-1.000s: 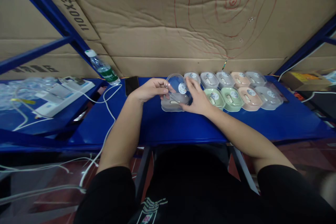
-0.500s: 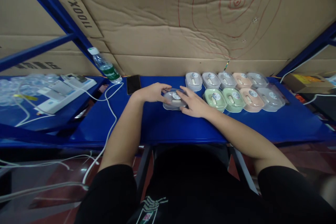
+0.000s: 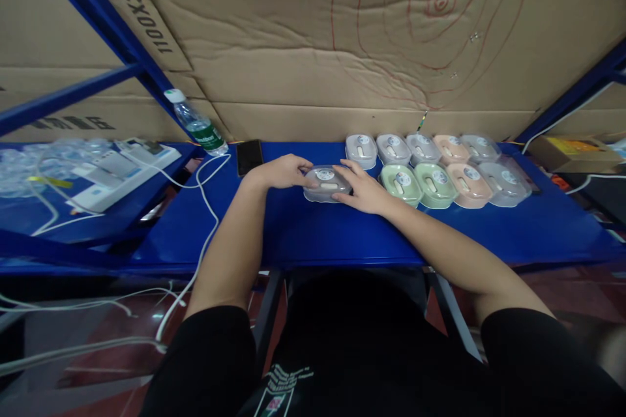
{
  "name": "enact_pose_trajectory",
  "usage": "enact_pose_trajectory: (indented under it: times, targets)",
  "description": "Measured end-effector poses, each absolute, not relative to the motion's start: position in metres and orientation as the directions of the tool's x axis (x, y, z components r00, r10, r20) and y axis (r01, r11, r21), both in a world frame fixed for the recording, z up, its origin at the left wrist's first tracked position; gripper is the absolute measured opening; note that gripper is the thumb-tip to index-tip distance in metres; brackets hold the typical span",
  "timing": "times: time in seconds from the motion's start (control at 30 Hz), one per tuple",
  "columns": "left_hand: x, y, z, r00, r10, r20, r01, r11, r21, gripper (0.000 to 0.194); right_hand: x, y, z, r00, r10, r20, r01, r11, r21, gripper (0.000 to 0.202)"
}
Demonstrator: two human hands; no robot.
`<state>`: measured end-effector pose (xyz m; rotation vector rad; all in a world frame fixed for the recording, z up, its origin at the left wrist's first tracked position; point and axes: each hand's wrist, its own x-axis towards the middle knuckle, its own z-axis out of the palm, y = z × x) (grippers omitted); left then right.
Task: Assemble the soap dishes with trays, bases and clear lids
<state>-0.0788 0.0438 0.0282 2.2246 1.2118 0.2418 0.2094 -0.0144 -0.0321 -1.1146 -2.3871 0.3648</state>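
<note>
A grey plastic box with a clear domed lid (image 3: 327,184) rests on the blue table in front of me. It lies lengthwise from side to side, with a pale bar and a round sticker on top. My left hand (image 3: 288,171) holds its left end between thumb and fingers. At the opposite end, my right hand (image 3: 364,190) grips it, fingers on the far side and thumb toward me. Just right of my right hand stands a green box of the same kind (image 3: 401,184), apart from the held one.
Several matching boxes in grey, peach (image 3: 469,186) and green form two rows at right. A dark phone (image 3: 249,158) and a water bottle (image 3: 200,127) are at back left. A white cable (image 3: 211,212) crosses the table's left part. Cardboard (image 3: 293,78) walls the back.
The grey box has turned slightly between my hands, and its sticker has shifted left. My right fingers have moved off the lid's top toward its right end.
</note>
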Motion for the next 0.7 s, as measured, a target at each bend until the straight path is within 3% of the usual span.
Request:
enact_pose_trajectory:
  times: [0.3, 0.5, 0.7]
  targets:
    - [-0.080, 0.048, 0.024, 0.541, 0.833, -0.117, 0.713, -0.381, 0.589, 0.069, 0.206, -0.023, -0.019, -0.526, 0.828, 0.192, 0.714, 0.553, -0.428, 0.080]
    - [-0.081, 0.049, 0.022, 0.546, 0.835, -0.076, 0.688, -0.394, 0.609, 0.066, 0.209, -0.024, -0.020, -0.524, 0.842, 0.125, 0.736, 0.522, -0.431, 0.075]
    - [-0.084, 0.047, 0.024, 0.487, 0.860, -0.153, 0.722, -0.298, 0.624, 0.087, 0.207, -0.023, -0.021, -0.521, 0.829, 0.201, 0.728, 0.555, -0.403, 0.079]
